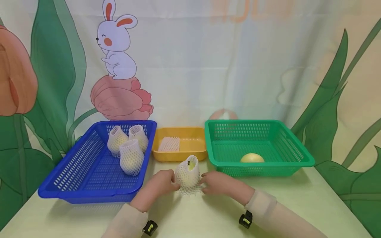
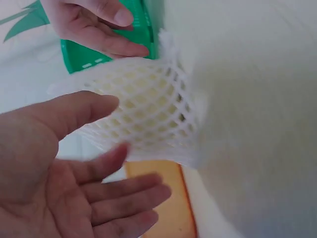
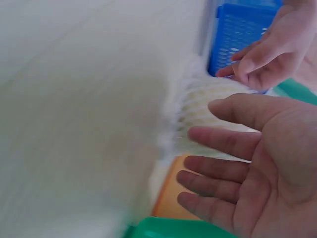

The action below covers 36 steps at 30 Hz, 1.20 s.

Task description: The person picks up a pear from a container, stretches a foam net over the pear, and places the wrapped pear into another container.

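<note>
A pale yellow-green pear [image 1: 191,164] stands upright on the table in a white foam net sleeve [image 1: 187,178]. Its dark stem shows through the sleeve's open top, and the net's lower edge flares on the tabletop. My left hand [image 1: 163,182] is at the left of the sleeve, thumb and fingers loosely spread. On the opposite side is my right hand [image 1: 218,184], its fingers apart and slightly bent, fingertips close to the net. Both palms face the pear in the wrist views, and neither hand grips anything.
At left, a blue basket [image 1: 89,165] holds several fruits in net sleeves [image 1: 131,158]. Behind the pear, a yellow tray [image 1: 193,145] contains flat foam nets [image 1: 169,144]. A green basket [image 1: 262,164] at right holds one bare yellow fruit [image 1: 252,158]. A printed curtain [image 1: 184,66] hangs behind.
</note>
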### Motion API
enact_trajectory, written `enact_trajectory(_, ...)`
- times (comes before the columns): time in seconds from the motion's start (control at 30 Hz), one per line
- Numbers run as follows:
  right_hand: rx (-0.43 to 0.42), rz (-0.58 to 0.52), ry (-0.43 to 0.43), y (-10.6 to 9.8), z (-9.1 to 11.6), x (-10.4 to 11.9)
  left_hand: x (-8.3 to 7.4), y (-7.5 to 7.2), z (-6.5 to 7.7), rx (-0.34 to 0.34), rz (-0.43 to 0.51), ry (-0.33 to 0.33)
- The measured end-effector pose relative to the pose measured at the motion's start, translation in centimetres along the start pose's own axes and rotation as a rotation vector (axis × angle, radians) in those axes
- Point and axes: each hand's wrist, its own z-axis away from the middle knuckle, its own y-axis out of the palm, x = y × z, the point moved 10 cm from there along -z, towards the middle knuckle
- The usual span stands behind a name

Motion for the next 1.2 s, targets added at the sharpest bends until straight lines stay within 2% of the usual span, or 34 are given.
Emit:
enact_trajectory(0.1, -0.004, 0.002, 0.023, -0.8, 1.1, 0.3, -0.4, -0.5, -0.4, -0.082, 0.089, -0.01)
enact_trajectory(0.17, -0.004, -0.008, 0.023, -1.4, 1.7, 0.8, -1.1, -0.5, -1.1, -0.115, 0.154, 0.025)
enact_trajectory(0.27, -0.005, -0.031, 0.004, -2.3, 2.3, 1.7, -1.8, -0.1, -2.2, -0.13, 0.196, 0.089)
enact_trajectory(0.33, -0.011, -0.037, -0.016, -2.9, 2.6, 2.3, -1.9, 0.4, -2.9, -0.126, 0.218, 0.093)
enact_trajectory(0.43, -0.008, -0.056, -0.022, -3.3, 2.9, 2.8, -1.5, 1.1, -3.7, -0.111, 0.213, 0.055)
enact_trajectory(0.5, 0.0, -0.064, -0.009, -3.3, 3.0, 2.8, -1.1, 1.7, -4.1, -0.09, 0.218, 0.004)
enact_trajectory(0.6, 0.015, -0.08, 0.017, -3.1, 3.2, 2.5, -1.0, 2.0, -4.5, -0.073, 0.202, -0.036)
enact_trajectory(0.83, 0.017, -0.095, 0.036, -2.9, 3.6, 1.9, -1.8, 2.0, -5.0, -0.072, 0.172, -0.058)
enact_trajectory(1.0, -0.005, -0.09, 0.023, -3.4, 3.9, 2.1, -1.3, 2.2, -5.1, -0.103, 0.221, -0.096)
enact_trajectory(1.2, -0.023, -0.102, -0.009, -3.5, 4.3, 2.4, -0.9, 2.0, -4.9, -0.123, 0.244, -0.111)
